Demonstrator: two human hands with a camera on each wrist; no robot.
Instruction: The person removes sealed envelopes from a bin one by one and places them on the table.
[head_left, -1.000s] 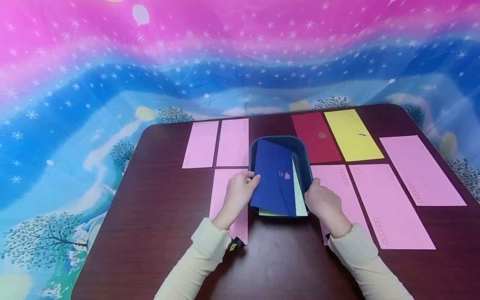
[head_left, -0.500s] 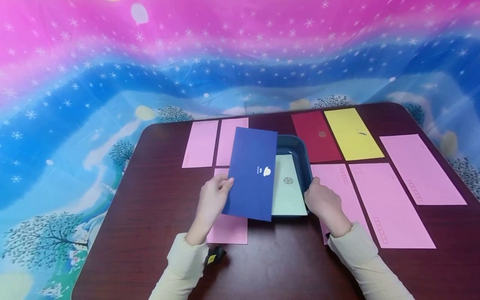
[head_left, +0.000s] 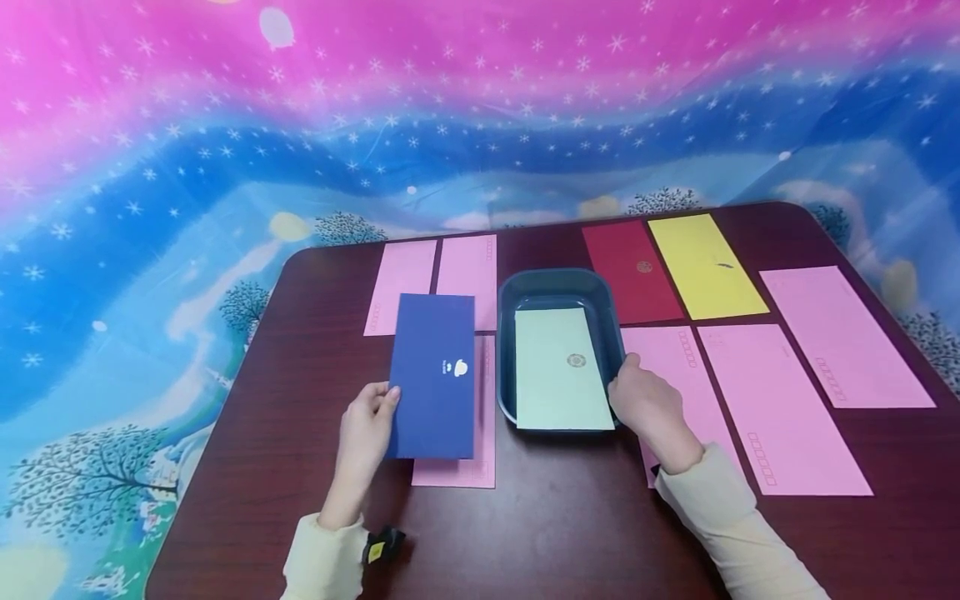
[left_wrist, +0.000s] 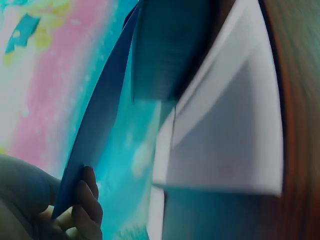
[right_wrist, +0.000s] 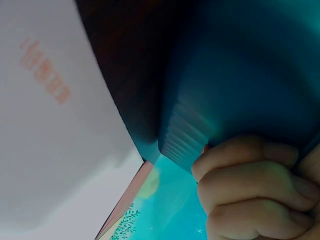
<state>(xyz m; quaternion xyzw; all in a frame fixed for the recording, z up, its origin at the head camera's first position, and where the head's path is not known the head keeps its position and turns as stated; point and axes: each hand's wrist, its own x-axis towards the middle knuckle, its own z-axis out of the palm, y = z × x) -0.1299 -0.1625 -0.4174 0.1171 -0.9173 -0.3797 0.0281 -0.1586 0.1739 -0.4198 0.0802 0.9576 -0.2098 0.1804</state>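
My left hand (head_left: 369, 429) pinches a blue envelope (head_left: 431, 392) by its left edge, thumb in front and fingers behind. In the left wrist view the blue envelope (left_wrist: 97, 115) is held up above the pink ones on the table. White print shows near its right side. My right hand (head_left: 651, 408) grips the right rim of a dark blue-green plastic basin (head_left: 506, 333); its curled fingers (right_wrist: 250, 185) show in the right wrist view. A pale green envelope (head_left: 558, 375) with a round emblem lies in the basin, its lower end over the near rim.
Pink envelopes lie left of the basin, one (head_left: 483, 475) partly under the blue envelope. On the right are several more pink envelopes (head_left: 780, 408), a red envelope (head_left: 633, 275) and a yellow envelope (head_left: 708, 267). All rest on a dark wooden table (head_left: 285, 392) before a patterned cloth (head_left: 480, 125).
My left hand has lifted the blue envelope out of the basin and carried it left, over the pink envelopes. The pale green envelope is uncovered. My right hand stays on the rim.
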